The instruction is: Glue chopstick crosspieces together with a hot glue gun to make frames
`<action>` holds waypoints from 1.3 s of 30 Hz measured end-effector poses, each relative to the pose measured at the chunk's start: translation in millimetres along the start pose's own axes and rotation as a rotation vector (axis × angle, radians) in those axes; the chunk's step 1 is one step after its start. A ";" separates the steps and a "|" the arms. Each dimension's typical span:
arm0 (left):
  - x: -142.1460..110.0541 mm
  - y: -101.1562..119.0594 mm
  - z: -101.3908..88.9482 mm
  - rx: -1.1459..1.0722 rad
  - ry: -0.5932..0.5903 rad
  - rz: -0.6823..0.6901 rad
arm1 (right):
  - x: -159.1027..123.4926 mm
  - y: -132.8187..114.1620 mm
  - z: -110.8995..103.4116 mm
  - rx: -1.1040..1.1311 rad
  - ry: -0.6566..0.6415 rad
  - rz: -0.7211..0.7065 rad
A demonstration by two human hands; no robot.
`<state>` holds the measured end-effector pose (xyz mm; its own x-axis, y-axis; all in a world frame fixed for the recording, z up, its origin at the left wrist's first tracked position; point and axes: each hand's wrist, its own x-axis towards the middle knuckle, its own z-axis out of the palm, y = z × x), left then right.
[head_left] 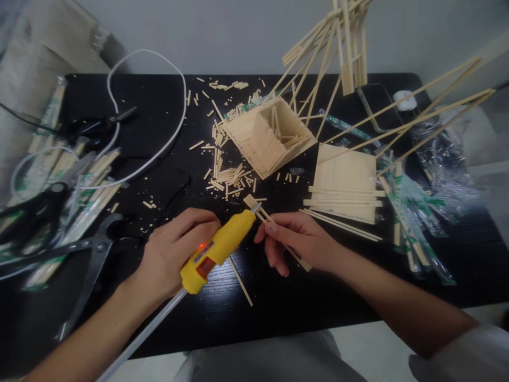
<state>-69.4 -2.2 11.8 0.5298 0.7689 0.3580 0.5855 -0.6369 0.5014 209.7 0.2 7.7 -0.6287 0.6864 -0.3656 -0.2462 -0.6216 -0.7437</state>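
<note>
My left hand is wrapped round a yellow hot glue gun, whose red light glows and whose glue stick juts from the back. The nozzle tip meets the upper end of a pair of wooden chopsticks pinched in my right hand. A small flat wooden piece lies at that end; I cannot tell whether it is attached. Just beyond, a stick-built structure with a hollow square tower stands on the table. To its right lies a flat panel of sticks with several loose ones across it.
Cut stick bits litter the black table. Black scissors, pliers and wrapped chopsticks crowd the left, near a white cable. A phone and plastic wrappers lie right. Long sticks project upward.
</note>
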 end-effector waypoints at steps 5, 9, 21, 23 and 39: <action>-0.8 -3.5 -0.1 -0.046 -0.076 0.046 | 0.7 1.5 -1.6 0.000 -0.005 0.004; 0.3 -1.9 -2.7 -0.035 -0.054 -0.024 | 0.3 -0.3 -0.6 0.015 -0.006 -0.001; 9.5 -4.4 -0.2 0.053 0.148 -0.348 | 0.3 2.1 -4.1 0.005 0.045 -0.061; 11.0 -2.2 -0.2 0.030 0.173 -0.386 | -0.7 1.7 -6.5 -0.071 0.068 -0.107; 11.1 15.6 9.8 -0.615 0.113 -0.808 | 0.8 8.2 -8.9 -0.176 0.311 -0.299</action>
<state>-48.3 -4.1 15.9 0.0360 0.9770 -0.2103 0.3086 0.1893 0.9322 213.7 -1.0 -3.7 -0.2912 0.9230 -0.2514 -0.2372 -0.3243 -0.9157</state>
